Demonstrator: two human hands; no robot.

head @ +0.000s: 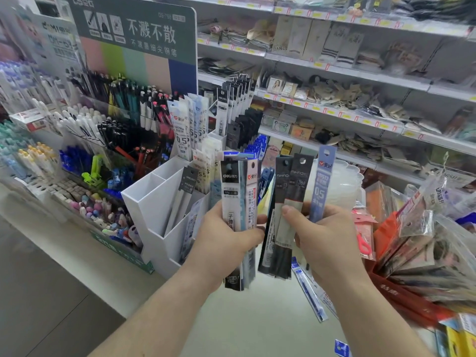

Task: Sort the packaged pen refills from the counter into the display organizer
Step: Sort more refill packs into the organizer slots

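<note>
My left hand (226, 235) grips an upright bundle of refill packs (238, 191), black-and-white and pink-topped. My right hand (324, 235) holds a fan of dark refill packs (286, 197) plus a blue 0.5 pack (322, 184), thumb pressed on their front. Both bundles are raised just right of the white display organizer (154, 202), whose stepped compartments hold several refill packs; its two front-left compartments look bare. More blue refill packs (309, 292) lie on the counter under my right wrist.
Pen displays (85, 140) fill the counter to the left under a green sign (134, 34). Shelves of packaged goods (347, 99) run behind. Red bags and clear packets (425, 240) crowd the right side. A stack of clear plastic cups (345, 186) stands behind my right hand.
</note>
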